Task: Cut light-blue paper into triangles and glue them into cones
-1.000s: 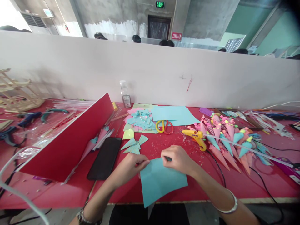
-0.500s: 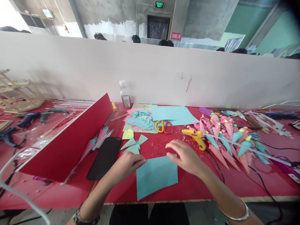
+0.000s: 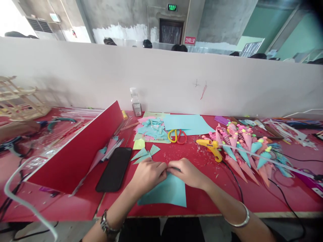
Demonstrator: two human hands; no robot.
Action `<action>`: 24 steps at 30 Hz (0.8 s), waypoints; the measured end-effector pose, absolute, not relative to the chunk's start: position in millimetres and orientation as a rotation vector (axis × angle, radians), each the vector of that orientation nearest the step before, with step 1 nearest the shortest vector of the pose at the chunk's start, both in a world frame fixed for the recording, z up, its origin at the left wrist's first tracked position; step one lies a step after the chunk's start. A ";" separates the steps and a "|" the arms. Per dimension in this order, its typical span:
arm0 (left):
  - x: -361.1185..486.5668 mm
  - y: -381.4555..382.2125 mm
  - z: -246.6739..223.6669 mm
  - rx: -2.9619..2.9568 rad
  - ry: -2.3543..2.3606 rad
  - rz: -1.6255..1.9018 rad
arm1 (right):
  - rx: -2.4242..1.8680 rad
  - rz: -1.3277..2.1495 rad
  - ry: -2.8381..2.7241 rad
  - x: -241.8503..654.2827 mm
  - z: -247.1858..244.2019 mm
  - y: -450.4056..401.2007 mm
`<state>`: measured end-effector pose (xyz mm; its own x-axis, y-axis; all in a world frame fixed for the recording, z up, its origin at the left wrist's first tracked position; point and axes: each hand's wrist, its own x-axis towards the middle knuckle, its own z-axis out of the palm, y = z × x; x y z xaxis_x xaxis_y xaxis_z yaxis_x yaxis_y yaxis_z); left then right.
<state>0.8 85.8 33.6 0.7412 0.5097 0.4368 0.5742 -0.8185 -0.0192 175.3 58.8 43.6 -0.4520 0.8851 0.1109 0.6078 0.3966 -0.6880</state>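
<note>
A rectangular sheet of light blue paper (image 3: 170,192) lies near the table's front edge. My left hand (image 3: 150,172) and my right hand (image 3: 187,172) meet at its far edge, fingers closed on the paper there. The fingertips touch each other and hide the edge between them. Just beyond my left hand lie several cut blue paper triangles (image 3: 143,154) and a small yellow-green paper square (image 3: 139,144). Scissors (image 3: 176,136) with one yellow and one red handle rest farther back, blades covered by a larger blue sheet (image 3: 189,123).
A black phone (image 3: 114,169) and a red upright board (image 3: 83,151) stand to the left. Paper scraps (image 3: 152,129) are heaped behind. On the right are a yellow glue gun (image 3: 210,147) with a cord and several paper cones (image 3: 246,151). Another person's arm (image 3: 20,130) reaches in far left.
My hands have come together at the sheet's far edge and closed on it. The sheet has turned and shifted slightly left. Another person's arm has appeared at the far left.
</note>
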 end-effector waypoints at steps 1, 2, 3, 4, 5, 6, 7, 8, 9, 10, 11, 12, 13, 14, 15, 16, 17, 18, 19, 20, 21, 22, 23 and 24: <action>-0.4 87.1 32.4 -2.743 -0.853 -0.659 | -1.253 0.839 -2.166 176.0 45.0 59.6; -2.7 88.7 31.4 -2.707 -0.832 -0.674 | -1.236 0.875 -2.142 177.5 46.2 60.0; -5.9 90.6 30.5 -2.679 -0.813 -0.683 | -1.224 0.905 -2.121 180.0 47.4 60.3; -10.1 92.7 29.4 -2.653 -0.805 -0.689 | -1.216 0.930 -2.104 183.3 48.2 60.3; -15.1 95.2 28.3 -2.633 -0.804 -0.685 | -1.215 0.950 -2.091 187.2 48.8 60.2; -20.8 97.8 27.1 -2.617 -0.812 -0.672 | -1.219 0.965 -2.082 191.7 49.1 60.0; -27.0 100.5 26.1 -2.602 -0.827 -0.657 | -1.230 0.971 -2.076 196.5 49.2 59.7; -33.2 103.0 25.3 -2.583 -0.851 -0.645 | -1.245 0.973 -2.075 201.2 49.0 59.5; -39.0 105.2 25.2 -2.564 -0.886 -0.640 | -1.261 0.974 -2.074 205.8 48.7 59.3; -43.9 106.8 25.8 -2.549 -0.933 -0.650 | -1.278 0.973 -2.073 209.7 48.4 59.2; -47.5 107.6 27.1 -2.551 -0.990 -0.682 | -1.291 0.971 -2.072 213.0 48.2 59.1; -49.6 107.6 29.1 -2.583 -1.052 -0.730 | -1.299 0.969 -2.075 215.4 48.2 59.0; -50.0 106.8 31.4 -2.656 -1.108 -0.780 | -1.300 0.969 -2.082 216.9 48.2 59.0; -48.9 105.3 33.5 -2.765 -1.147 -0.819 | -1.298 0.969 -2.092 217.7 48.5 59.0; -46.5 103.2 35.0 -2.895 -1.164 -0.830 | -1.292 0.969 -2.104 217.8 48.7 59.0; -43.2 100.9 35.5 -3.022 -1.155 -0.801 | -1.283 0.969 -2.119 217.4 48.9 59.1; -39.3 98.5 34.7 -3.126 -1.131 -0.727 | -1.276 0.961 -2.139 216.6 49.0 59.3; -35.1 96.2 32.7 -3.185 -1.108 -0.638 | -1.278 0.924 -2.163 215.3 48.8 59.5; -31.0 94.1 29.8 -3.200 -1.097 -0.557 | -1.288 0.850 -2.195 213.5 48.2 59.8; -26.9 92.1 26.3 -3.185 -1.099 -0.494 | -1.303 0.739 -2.235 210.9 47.2 60.2; -23.0 90.1 22.8 -3.160 -1.107 -0.452 | -1.313 0.608 -2.279 207.4 45.7 60.5; -19.3 88.2 19.8 -3.135 -1.119 -0.431 | -1.307 0.477 -2.323 203.0 43.8 60.8; -15.8 86.2 17.5 -3.118 -1.128 -0.426 | -1.287 0.366 -2.361 197.8 41.5 61.2; -12.6 84.2 16.1 -3.115 -1.132 -0.434 | -1.257 0.285 -2.392 192.1 38.9 61.4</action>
<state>-12.6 84.2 16.1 0.7395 0.6509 0.1718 0.5990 -0.7526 0.2734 192.1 61.4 38.9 -0.5022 0.8217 0.2696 0.7351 0.5698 -0.3673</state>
